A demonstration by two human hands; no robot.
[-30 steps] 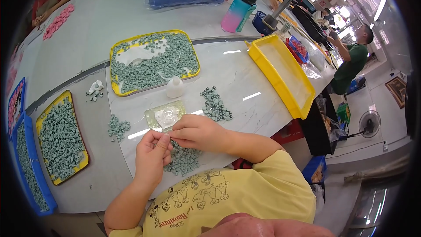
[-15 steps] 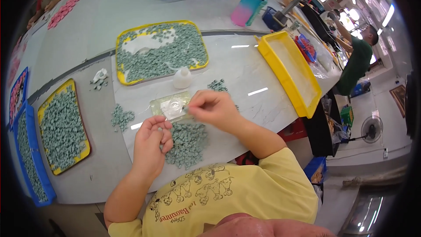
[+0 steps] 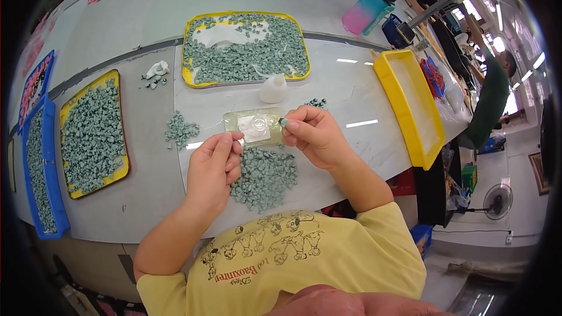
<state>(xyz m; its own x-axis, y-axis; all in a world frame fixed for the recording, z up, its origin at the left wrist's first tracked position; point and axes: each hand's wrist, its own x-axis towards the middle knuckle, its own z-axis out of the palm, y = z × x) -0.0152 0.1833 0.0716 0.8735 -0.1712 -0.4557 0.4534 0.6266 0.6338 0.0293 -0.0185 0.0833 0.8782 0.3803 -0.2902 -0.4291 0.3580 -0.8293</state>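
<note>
My right hand (image 3: 318, 138) pinches a small green piece (image 3: 284, 122) with a dark tip, between thumb and forefinger. It is just over the right edge of a yellow-green mat (image 3: 270, 134). On the mat lie a white sheet (image 3: 255, 133) and a small clear round dish (image 3: 258, 123). My left hand (image 3: 212, 168) is closed, thumb and forefinger pressed together near the mat's left side; whatever is in the pinch is too small to make out. Below the mat, between my hands, spreads a heap of grey-green pieces (image 3: 263, 178). Behind the mat stands a white squeeze bottle (image 3: 273, 89).
Yellow trays of green pieces stand behind (image 3: 249, 52) and at left (image 3: 93, 140). Smaller piles lie at left (image 3: 180, 130) and behind my right hand (image 3: 316, 103). Further out are blue trays (image 3: 51, 167), a yellow tray (image 3: 413, 111) and a drink bottle (image 3: 370, 9). Another person (image 3: 494, 96) is at right.
The whole view has shifted, moving the table things rightward and up in the picture. My left hand has come nearer the mat, its thumb and forefinger now together. My right hand still holds the green piece.
</note>
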